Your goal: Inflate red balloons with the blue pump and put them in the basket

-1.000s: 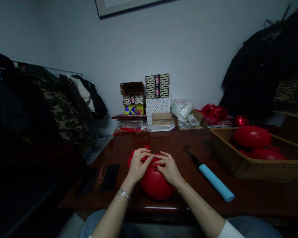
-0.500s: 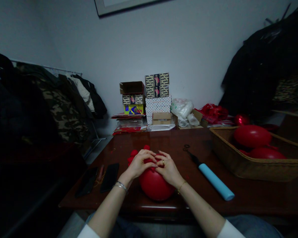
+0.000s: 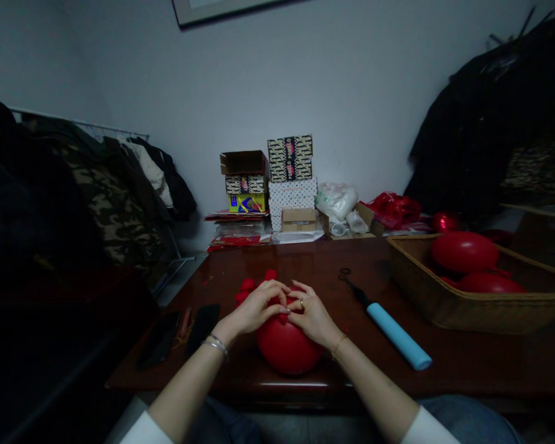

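An inflated red balloon (image 3: 289, 348) rests near the front edge of the dark wooden table (image 3: 370, 382). My left hand (image 3: 261, 306) and my right hand (image 3: 313, 314) meet over its top, where the neck sits. The fingertips of both hands pinch at the balloon's neck, which they partly hide. Several small red pieces (image 3: 247, 285), perhaps uninflated balloons, lie just beyond my left hand. To the right of my hands lies a light blue balloon pump (image 3: 398, 336) with a black nozzle, and a pair of scissors (image 3: 345, 273) touches or nearly touches its tip.
A wicker basket (image 3: 481, 314) on the right holds red balloons (image 3: 465, 251). Two dark phones (image 3: 160, 339) lie at the left edge. Stacked boxes (image 3: 292, 197) and plastic bags (image 3: 337, 200) stand at the back. Clothes hang on a rack (image 3: 120, 203) at left.
My hands stay pinched at the balloon's neck, with only slight finger movement. The whole view has shifted a little, so everything appears slightly farther left.
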{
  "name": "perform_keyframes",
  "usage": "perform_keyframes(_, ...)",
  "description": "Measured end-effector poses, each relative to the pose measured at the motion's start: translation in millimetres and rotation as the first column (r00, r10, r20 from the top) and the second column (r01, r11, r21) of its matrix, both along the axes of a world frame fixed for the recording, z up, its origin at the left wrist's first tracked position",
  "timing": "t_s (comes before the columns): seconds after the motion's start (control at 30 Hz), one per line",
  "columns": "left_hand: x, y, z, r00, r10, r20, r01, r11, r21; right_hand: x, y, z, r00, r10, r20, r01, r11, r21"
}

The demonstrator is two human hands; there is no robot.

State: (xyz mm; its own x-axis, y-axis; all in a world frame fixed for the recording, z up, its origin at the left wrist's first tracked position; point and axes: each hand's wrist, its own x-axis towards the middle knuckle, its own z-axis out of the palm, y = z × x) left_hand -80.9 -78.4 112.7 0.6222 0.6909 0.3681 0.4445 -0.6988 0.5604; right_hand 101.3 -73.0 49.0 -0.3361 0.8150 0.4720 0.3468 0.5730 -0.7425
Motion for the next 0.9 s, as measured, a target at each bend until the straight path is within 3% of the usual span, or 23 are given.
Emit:
perform_keyframes(0.2, -6.0, -4.4, -1.0, 0.999, 0.012, 0.049, -0.008, 0.997, -0.075, -0.2, -0.9, 1.5, 1.0, 0.01, -0.012, -0.01, 1.0, -0.021)
perform_keyframes(0.43, 0.0, -4.1, -17.9, 0.964, 0.165, 0.21, -0.144, 0.983, -0.111, -1.5, -3.1, 4.0, 0.999, 0.003, -0.041, -0.005, 0.999, -0.043)
perform_keyframes(0.57, -3.7, -3.7, -16.7, 0.976, 0.212, 0.048, -0.213, 0.977, 0.015, 0.7, -3.9, 3.3, 0.998, -0.002, -0.063, -0.001, 0.999, -0.054)
perform_keyframes(0.73, -8.3, -9.4, -5.4, 0.972, 0.199, -0.123, -0.172, 0.965, 0.198, 1.2, -5.1, 3.3, 0.995, -0.017, -0.099, 0.01, 0.998, -0.063)
perform_keyframes(0.83, -8.6, -15.4, -10.2, 0.988, 0.119, -0.103, -0.105, 0.986, 0.133, 0.3, -4.4, 2.7, 0.991, -0.034, -0.127, 0.025, 0.997, -0.072)
perform_keyframes(0.9, -9.0, -18.4, -20.8, 0.997, 0.08, 0.001, -0.08, 0.996, 0.035, -0.7, -2.9, 1.1, 0.987, -0.052, -0.15, 0.041, 0.996, -0.08)
